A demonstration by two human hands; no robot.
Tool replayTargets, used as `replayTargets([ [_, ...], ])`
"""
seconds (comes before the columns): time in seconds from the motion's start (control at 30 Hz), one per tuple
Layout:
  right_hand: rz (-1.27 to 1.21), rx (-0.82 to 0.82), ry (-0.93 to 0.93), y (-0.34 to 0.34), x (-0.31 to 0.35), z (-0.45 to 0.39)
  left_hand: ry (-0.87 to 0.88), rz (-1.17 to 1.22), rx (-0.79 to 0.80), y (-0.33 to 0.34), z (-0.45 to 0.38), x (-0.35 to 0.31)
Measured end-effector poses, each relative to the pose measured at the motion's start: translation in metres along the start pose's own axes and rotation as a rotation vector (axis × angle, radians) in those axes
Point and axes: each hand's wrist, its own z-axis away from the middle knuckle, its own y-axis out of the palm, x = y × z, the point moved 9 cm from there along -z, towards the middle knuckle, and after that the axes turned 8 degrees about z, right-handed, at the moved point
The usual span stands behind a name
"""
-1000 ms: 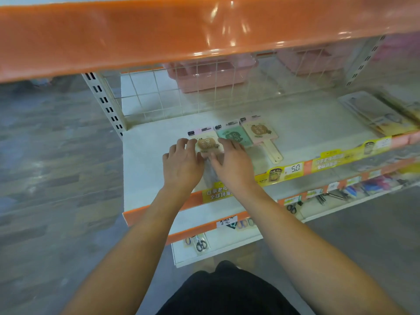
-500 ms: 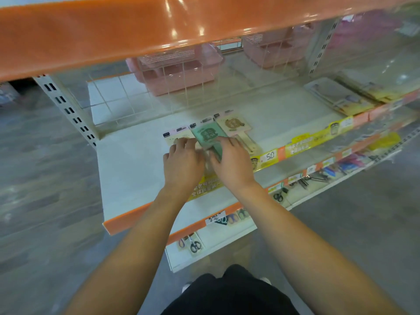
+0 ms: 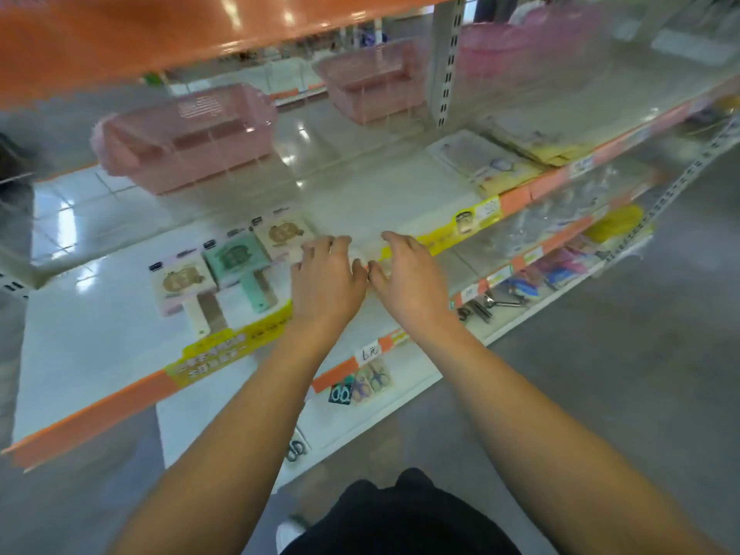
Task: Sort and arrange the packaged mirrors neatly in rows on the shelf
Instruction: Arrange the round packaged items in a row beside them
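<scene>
Two hands work side by side at the front edge of the shelf (image 3: 100,346). The left hand (image 3: 326,280) lies palm down with fingers loosely spread, its fingertips on the lower corner of the tan mirror pack (image 3: 284,234). The right hand (image 3: 404,274) hovers just right of it, fingers curled over a pale item that motion blur obscures; whether it grips anything cannot be determined.

Compared with half a second earlier, both hands have moved off the green mirror pack (image 3: 236,258) and toward the right end of the row. The green pack, previously under the fingers, now lies uncovered between the pink-edged mirror pack (image 3: 182,280) on its left and the tan pack on its right. The three packs form one slanted row, edges touching or just apart.

Judgement: adjustment of the middle pack appears complete, and work is proceeding to the right-hand pack or to a further pack beside it.

Behind the row, pink baskets (image 3: 188,134) are visible through the wire back panel.
</scene>
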Motion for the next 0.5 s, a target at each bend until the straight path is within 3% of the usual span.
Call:
replayTargets([
  [0.27,0.000,-0.052,0.119,-0.066,-0.136,-0.003,0.163,0.035,0.045,0.071,-0.014,-0.138],
  [0.5,0.043,-0.082,0.206,-0.096,-0.203,-0.023,0.245,0.043,0.082,0.110,-0.052,-0.202],
])
